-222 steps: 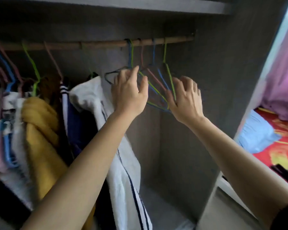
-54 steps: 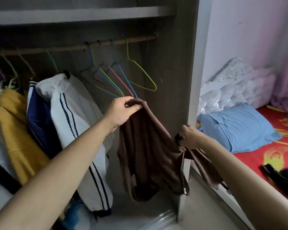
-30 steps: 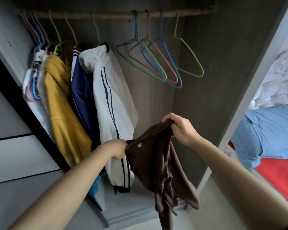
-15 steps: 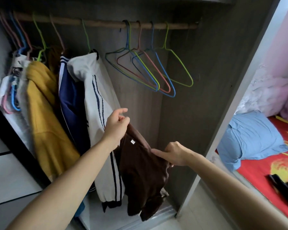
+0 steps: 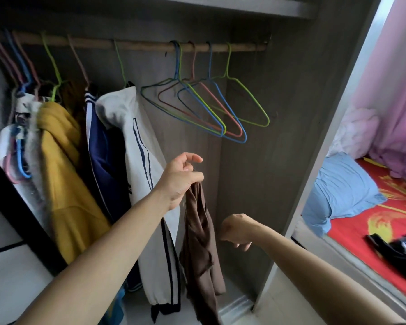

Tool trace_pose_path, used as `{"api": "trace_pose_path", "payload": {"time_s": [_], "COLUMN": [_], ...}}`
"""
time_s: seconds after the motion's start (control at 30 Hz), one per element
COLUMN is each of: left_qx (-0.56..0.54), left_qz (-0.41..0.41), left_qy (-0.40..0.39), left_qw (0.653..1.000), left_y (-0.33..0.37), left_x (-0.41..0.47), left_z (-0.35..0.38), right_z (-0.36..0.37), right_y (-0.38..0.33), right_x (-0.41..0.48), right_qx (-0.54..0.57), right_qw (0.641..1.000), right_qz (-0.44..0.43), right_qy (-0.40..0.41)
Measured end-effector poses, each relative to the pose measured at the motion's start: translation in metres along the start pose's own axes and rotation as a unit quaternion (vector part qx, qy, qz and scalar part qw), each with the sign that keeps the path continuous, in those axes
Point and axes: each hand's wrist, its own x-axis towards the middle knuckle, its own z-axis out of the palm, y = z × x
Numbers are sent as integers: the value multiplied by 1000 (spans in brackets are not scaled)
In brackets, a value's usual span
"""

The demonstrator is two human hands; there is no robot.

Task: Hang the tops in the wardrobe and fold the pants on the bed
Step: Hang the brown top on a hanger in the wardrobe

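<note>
My left hand (image 5: 182,178) pinches the top edge of a brown top (image 5: 201,249), which hangs limp in front of the open wardrobe. My right hand (image 5: 237,228) is lower, just right of the fabric, fingers curled under; whether it holds any cloth is hidden. Several empty wire hangers (image 5: 209,111) in green, blue and red hang on the wooden rod (image 5: 138,45) above both hands. Dark clothes (image 5: 396,249) lie on the bed (image 5: 370,235) at the right edge.
A white jacket with navy stripes (image 5: 145,184), a navy top (image 5: 103,158) and a yellow top (image 5: 61,174) hang to the left. The wardrobe side panel (image 5: 314,137) separates the wardrobe from the bed with its blue pillow (image 5: 345,191) and pink curtain (image 5: 389,90).
The brown top has dropped from a spread hold into a narrow hanging bunch under my left hand. My right hand has pulled back from the fabric and curled.
</note>
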Motion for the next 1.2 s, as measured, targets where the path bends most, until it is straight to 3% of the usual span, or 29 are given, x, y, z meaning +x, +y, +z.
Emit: {"api": "trace_pose_path", "payload": {"time_s": [0.07,0.13,0.2,0.37,0.43,0.53,0.6,0.7,0.83,0.9,1.07,1.2], "left_qx": [-5,-11,-19,-3,70,249,322,319,298,326,453,426], "left_qz": [-1,1,2,29,78,158,165,158,194,206,176,180], "left_qy": [-24,-35,-46,-56,-49,-64,-53,-4,40,34,-26,37], "left_qw": [1000,999,999,998,993,953,931,934,934,922,874,886], "left_y": [-1,-3,-5,-10,-15,-25,-30,-33,-29,-32,-50,-56], "left_x": [1,2,2,6,9,17,24,32,44,50,67,80], "left_z": [-6,-9,-10,-8,-14,-28,-34,-32,-12,-2,2,3], "right_z": [4,7,12,30,29,16,4,-9,-18,-26,-74,-109], "right_y": [-1,-2,-6,-17,-16,-6,0,-1,-12,-13,6,10], "right_x": [-1,-3,-4,4,4,2,-1,-1,19,31,39,42], "right_qx": [117,299,397,390,439,489,454,330,75,4,4,0], "right_qw": [993,952,912,918,894,860,869,920,974,968,924,886], "right_qz": [7,-21,-58,-73,-57,-35,-38,-63,-18,-19,-107,-241], "right_qy": [-28,-70,-83,24,63,141,193,200,214,249,366,397]}}
